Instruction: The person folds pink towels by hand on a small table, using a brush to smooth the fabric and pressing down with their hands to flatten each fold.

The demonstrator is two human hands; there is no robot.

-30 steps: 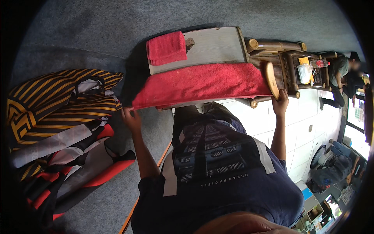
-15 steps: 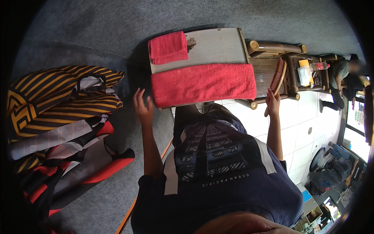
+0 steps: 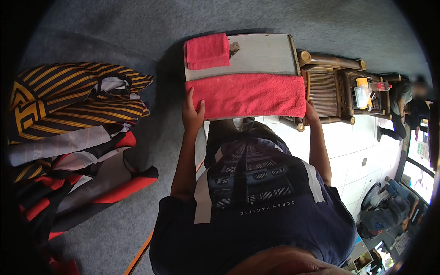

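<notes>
A long folded red towel (image 3: 250, 96) lies along the near side of a low table with a worn pale top (image 3: 261, 52). My left hand (image 3: 193, 114) rests on the towel's left end, thumb and fingers apart. At the right end, my right hand (image 3: 312, 113) is closed on a wooden-backed brush (image 3: 308, 87). The brush now shows only as a thin brown edge beside the towel, and its bristles are hidden. A smaller folded red towel (image 3: 207, 51) sits on the table's far left corner.
Striped and red-black garments (image 3: 78, 103) lie to the left on grey carpet (image 3: 114, 36). Bamboo chairs (image 3: 323, 85) adjoin the table's right side, with a plastic bottle (image 3: 379, 86) farther along. Another person (image 3: 399, 103) sits at far right. White tiles (image 3: 343, 156) cover the right floor.
My left hand has moved right onto the towel's left end. My right hand has shifted left to its right end, turning the brush from a side view to a thin edge.
</notes>
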